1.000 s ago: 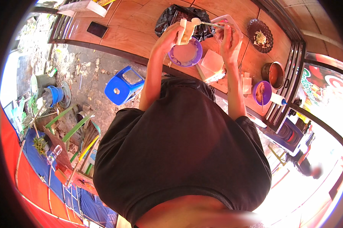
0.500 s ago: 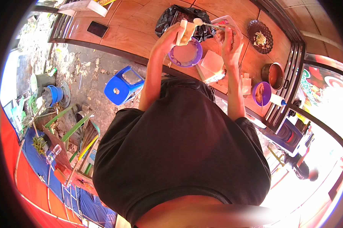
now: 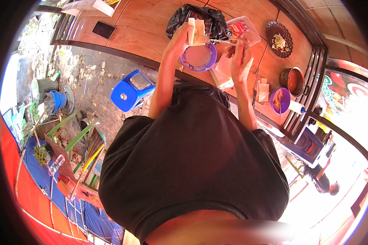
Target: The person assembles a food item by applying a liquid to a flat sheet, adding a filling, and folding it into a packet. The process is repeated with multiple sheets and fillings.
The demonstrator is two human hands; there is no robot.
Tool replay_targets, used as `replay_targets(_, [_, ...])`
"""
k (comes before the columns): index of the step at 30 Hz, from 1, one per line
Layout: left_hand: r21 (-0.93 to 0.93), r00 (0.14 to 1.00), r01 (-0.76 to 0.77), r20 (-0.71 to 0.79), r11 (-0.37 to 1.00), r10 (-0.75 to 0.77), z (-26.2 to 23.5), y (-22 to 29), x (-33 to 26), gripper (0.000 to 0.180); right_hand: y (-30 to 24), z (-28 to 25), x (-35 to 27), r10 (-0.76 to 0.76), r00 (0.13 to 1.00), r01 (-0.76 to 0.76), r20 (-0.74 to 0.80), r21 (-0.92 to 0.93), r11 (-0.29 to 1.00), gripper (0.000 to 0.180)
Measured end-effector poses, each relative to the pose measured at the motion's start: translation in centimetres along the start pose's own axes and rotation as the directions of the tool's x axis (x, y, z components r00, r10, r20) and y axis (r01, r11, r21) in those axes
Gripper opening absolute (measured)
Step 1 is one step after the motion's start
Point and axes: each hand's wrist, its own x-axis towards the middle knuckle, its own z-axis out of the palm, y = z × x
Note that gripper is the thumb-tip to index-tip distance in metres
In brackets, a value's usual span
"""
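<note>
Spoon (image 3: 221, 41) is shifting toward 6 o'clock vs. earlier; R hand (image 3: 242, 57) is pinching it, tip unclear beside pale folded piece (image 3: 200, 37). L hand (image 3: 180, 40) is gripping that piece, approx. 12 o'clock from purple bowl (image 3: 214, 59).

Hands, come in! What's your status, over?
Left hand: holding pale piece. Right hand: gripping spoon handle. Purple bowl: nearby, pale liquid inside. Black bag: beyond.

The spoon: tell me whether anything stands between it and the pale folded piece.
Nothing visible does. The spoon in the right hand ends at the edge of the pale folded piece in the left hand; whether they touch, I cannot tell.
</note>
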Motion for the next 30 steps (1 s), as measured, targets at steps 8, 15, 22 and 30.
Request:
replay_targets(8, [0.078, 0.994, -0.045, -0.097, 0.996, 0.052, -0.4, -0.8, 0.5, 0.027, 1.4, 0.1, -0.7, -0.155, 0.988, 0.156, 0.019, -0.141, 0.978, 0.027])
replay_targets(15, [-0.101, 0.995, -0.080, -0.072, 0.992, 0.072, 0.1, -1.0, 0.1, 0.031, -0.5, -0.6, -0.9, -0.091, 0.996, 0.092, 0.005, -0.071, 0.993, 0.035])
replay_targets(22, [-0.117, 0.990, -0.100, -0.109, 0.988, 0.088, 0.5, -1.4, 0.9, 0.046, -1.0, 0.7, -1.4, -0.032, 0.997, 0.027, -0.071, -0.064, 0.998, 0.036])
replay_targets(30, [-0.205, 0.989, -0.146, -0.028, 0.968, 0.143, 1.4, -0.4, 0.0, 0.051, 1.3, 0.4, -1.3, -0.035, 0.998, 0.034, -0.056, -0.015, 0.999, 0.034])
